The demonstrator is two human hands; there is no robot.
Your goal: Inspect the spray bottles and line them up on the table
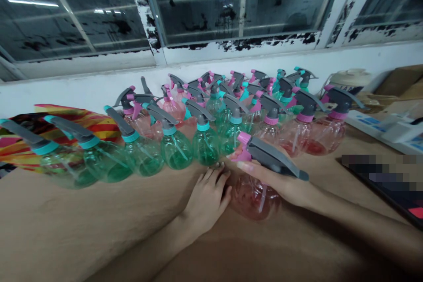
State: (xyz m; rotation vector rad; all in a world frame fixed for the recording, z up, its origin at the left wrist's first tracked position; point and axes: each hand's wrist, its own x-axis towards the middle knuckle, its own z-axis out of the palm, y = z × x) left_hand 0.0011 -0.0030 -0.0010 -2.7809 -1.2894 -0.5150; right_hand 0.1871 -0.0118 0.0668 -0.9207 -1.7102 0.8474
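In the head view, my right hand point(286, 183) is wrapped around the neck of a clear pink spray bottle point(254, 200), just below its grey and pink trigger head. Part of the grip is hidden behind the sprayer. My left hand point(209, 200) rests palm down on the wooden table point(139, 233), fingers stretched forward and holding nothing. Its fingertips are close to a green spray bottle point(205, 145) with a turquoise collar. A row of similar green bottles runs to the left, each with some liquid-coloured tint at the bottom.
Several more pink and green spray bottles point(297, 136) crowd the table towards the wall. A colourful bag point(95, 123) lies behind the left row. To the right are a dark flat device point(373, 185), a white and blue item point(380, 125), a white tub point(352, 79) and cardboard point(403, 81).
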